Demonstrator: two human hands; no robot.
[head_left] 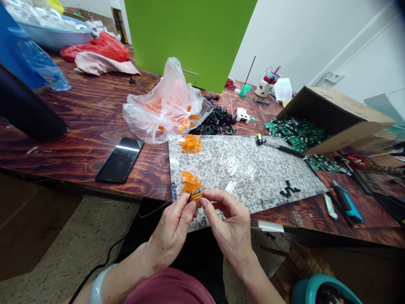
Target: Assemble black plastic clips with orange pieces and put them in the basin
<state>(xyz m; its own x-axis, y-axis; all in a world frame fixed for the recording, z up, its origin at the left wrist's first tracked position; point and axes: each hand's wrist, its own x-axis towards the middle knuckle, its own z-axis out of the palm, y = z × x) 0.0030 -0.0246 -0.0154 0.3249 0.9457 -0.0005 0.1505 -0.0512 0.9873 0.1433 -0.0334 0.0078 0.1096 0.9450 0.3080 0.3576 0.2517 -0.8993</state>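
Pinching a small orange part (196,196) between their fingertips, the left hand (169,230) and right hand (229,232) work at the speckled board's (272,181) six o'clock edge; two orange heaps (190,182) remain toward twelve o'clock.

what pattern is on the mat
The mat is grey-white granite speckle, best in the head view.

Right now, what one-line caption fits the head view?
Left hand and right hand pinch a small orange part over a speckled mat.
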